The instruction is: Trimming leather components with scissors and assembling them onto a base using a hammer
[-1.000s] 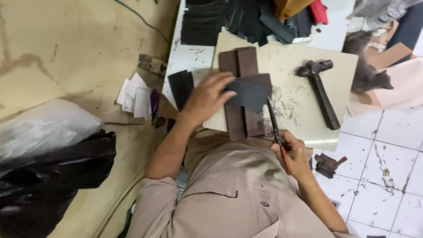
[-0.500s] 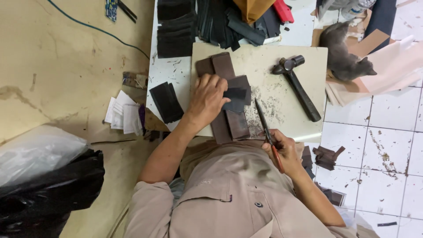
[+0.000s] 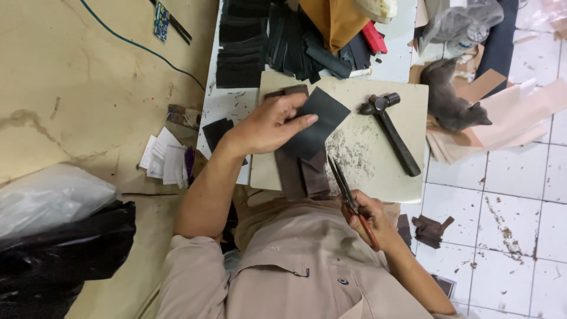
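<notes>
Not much packaging here: a black plastic bag (image 3: 56, 254) at the floor's lower-left corner, a clear one (image 3: 50, 198) on top, maybe white paper slips (image 3: 165, 160) nearby.

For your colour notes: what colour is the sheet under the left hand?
Black sheet, head view.

Black leather sheet (image 3: 319, 118), brown strips (image 3: 301, 174), grey cat (image 3: 452, 100).

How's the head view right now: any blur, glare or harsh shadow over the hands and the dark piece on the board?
Head view: even, soft light, no glare. The left hand, the dark sheet and the right hand gripping the scissors are reasonably sharp; only faint shadows on the board. Wide-angle bending shows at the edges, and the black bag in the corner loses detail.
</notes>
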